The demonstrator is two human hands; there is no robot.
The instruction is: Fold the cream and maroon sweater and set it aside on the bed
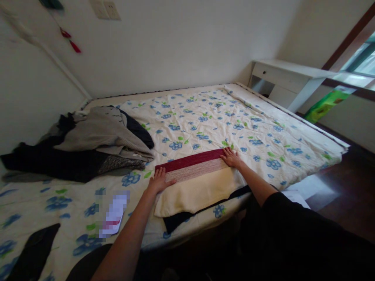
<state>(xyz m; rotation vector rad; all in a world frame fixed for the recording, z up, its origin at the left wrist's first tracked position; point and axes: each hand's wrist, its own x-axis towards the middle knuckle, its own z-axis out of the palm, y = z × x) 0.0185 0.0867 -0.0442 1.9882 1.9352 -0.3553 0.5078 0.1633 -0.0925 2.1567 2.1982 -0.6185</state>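
A folded sweater (199, 189) with dark red, speckled pink and cream bands lies flat near the front edge of the bed. Some dark fabric (178, 221) shows from under its near edge. My left hand (159, 180) rests flat on the sweater's left end, fingers spread over the red and pink bands. At the far right corner, my right hand (231, 157) also lies flat with its fingers stretched out. Neither hand grips the cloth; both press on it from above.
A heap of grey and black clothes (96, 136) lies on the left of the flowered bed sheet (202, 117). Nearer are a blurred-out phone-like item (114, 214) and a black flat item (36, 249). A white desk (290, 76) stands beyond the bed's right corner.
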